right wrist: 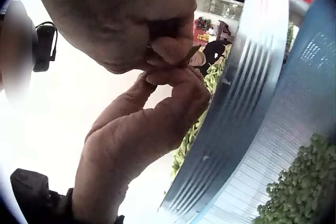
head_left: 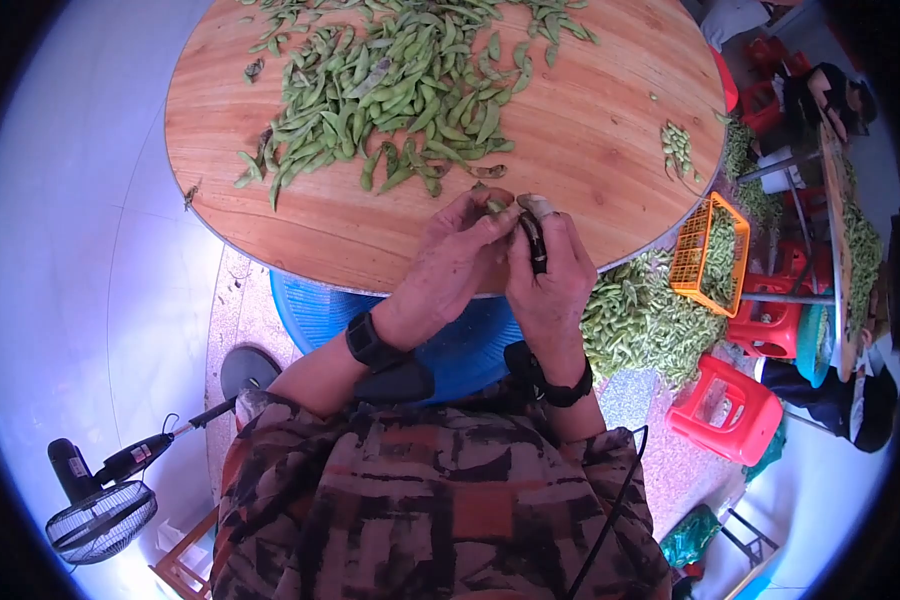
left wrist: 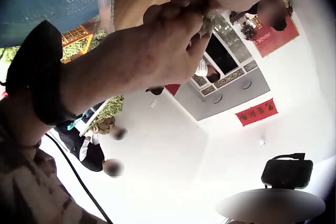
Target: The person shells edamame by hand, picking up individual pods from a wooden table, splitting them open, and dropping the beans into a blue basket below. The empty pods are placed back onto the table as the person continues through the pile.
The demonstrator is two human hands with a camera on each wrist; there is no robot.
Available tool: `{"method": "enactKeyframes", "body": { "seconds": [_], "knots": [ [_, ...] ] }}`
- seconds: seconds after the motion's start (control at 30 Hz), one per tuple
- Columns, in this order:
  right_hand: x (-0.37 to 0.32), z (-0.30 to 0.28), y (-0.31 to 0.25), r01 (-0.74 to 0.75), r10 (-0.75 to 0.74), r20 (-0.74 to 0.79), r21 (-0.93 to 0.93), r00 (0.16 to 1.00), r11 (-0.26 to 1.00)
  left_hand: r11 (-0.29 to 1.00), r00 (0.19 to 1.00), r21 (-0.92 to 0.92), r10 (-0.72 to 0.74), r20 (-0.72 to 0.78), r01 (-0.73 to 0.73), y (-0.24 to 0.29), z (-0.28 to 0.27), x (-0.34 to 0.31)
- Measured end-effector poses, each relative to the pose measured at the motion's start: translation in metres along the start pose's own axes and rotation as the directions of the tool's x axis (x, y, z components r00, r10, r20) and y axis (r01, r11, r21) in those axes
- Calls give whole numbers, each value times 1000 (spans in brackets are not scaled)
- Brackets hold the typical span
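Note:
Just over the near edge of the round wooden table (head_left: 610, 150), my two hands meet at the fingertips. My left hand (head_left: 445, 265) pinches a green soybean pod (head_left: 494, 206). Close against it, my right hand (head_left: 555, 275) has curled fingers and thumb at the same pod. A narrow black object (head_left: 535, 245) lies along the right hand's fingers, and one fingertip looks pale and covered. Beyond the hands spreads a big heap of soybean pods (head_left: 400, 95). In the right wrist view the pod's tip (right wrist: 193, 53) shows between the hands, the rest hidden by fingers.
A blue plastic basket (head_left: 295, 310) stands under the table edge, with shelled green beans (right wrist: 299, 187) in it. To the right are a floor pile of pods (head_left: 640, 315), an orange crate (head_left: 710, 245) and a red stool (head_left: 725, 410). A fan (head_left: 100, 520) stands left.

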State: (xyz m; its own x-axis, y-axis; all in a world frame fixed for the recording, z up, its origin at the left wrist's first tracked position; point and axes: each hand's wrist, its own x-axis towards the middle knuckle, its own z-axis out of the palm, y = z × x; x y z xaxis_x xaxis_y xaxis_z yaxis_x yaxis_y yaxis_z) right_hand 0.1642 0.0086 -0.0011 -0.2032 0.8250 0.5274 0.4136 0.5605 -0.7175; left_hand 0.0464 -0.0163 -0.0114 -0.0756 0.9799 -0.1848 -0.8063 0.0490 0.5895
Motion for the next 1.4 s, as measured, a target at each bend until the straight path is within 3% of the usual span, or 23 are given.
{"method": "enactKeyframes", "body": {
  "seconds": [0.07, 0.1, 0.17, 0.3, 0.37, 0.4, 0.47, 0.6, 0.67, 0.7, 0.77, 1.0, 1.1, 1.17, 1.2, 1.27, 1.4],
  "knots": [
    [0, -1, 0, -75, 75, 4, 103, 997, 992, 992, 977, 40, -129, 168, 124, 7, -17, 2],
    [-1, 0, 3, -73, 73, 6, 106, 997, 992, 992, 978, 40, -126, 167, 121, 8, -17, 2],
    [-4, 2, 12, -306, 284, 118, 296, 952, 905, 958, 996, 287, -43, 74, 20, 12, -15, 0],
    [3, 0, 14, -341, 312, 139, 356, 940, 870, 924, 994, 383, -37, 99, -4, 18, -20, -2],
    [6, -3, 15, -393, 336, 223, 302, 915, 869, 924, 994, 382, -39, 98, -1, 20, -25, 0],
    [8, -5, 13, -393, 337, 223, 301, 915, 869, 925, 994, 380, -39, 98, -1, 21, -28, 1],
    [9, -9, 11, -116, 86, 243, 112, 966, 987, 934, 992, 356, -72, 99, 32, 22, -34, 2],
    [9, -11, 20, -58, 32, 275, 86, 961, 995, 939, 996, 343, -63, 59, 39, 26, -27, 1],
    [7, -13, 23, -378, 247, 410, 276, 878, 884, 954, 994, 295, -74, 80, 48, 28, -22, -1],
    [8, -14, 22, -379, 248, 410, 277, 878, 883, 954, 994, 295, -75, 79, 49, 28, -23, -1],
    [11, -18, 17, -664, 423, 535, 415, 731, 622, 940, 985, 340, -73, 156, 15, 29, -25, -1],
    [11, -19, 22, -565, 323, 541, 372, 777, 736, 980, 984, 193, -82, 157, 51, 29, -27, -1],
    [11, -17, 21, -515, 326, 457, 388, 828, 764, 970, 964, 243, -52, 261, -13, 29, -30, 0],
    [11, -20, 25, -521, 355, 445, 337, 822, 784, 818, 957, 562, -53, 285, -122, 32, -29, -2],
    [12, -20, 26, -522, 355, 446, 337, 821, 783, 818, 957, 562, -54, 284, -121, 34, -26, -4],
    [13, -21, 26, -441, 309, 388, 319, 869, 839, 717, 971, 697, -184, 153, 26, 36, -17, -7],
    [15, -23, 23, -442, 329, 365, 288, 871, 850, 697, 976, 717, -162, 145, 9, 32, -20, -6]
  ]
}}
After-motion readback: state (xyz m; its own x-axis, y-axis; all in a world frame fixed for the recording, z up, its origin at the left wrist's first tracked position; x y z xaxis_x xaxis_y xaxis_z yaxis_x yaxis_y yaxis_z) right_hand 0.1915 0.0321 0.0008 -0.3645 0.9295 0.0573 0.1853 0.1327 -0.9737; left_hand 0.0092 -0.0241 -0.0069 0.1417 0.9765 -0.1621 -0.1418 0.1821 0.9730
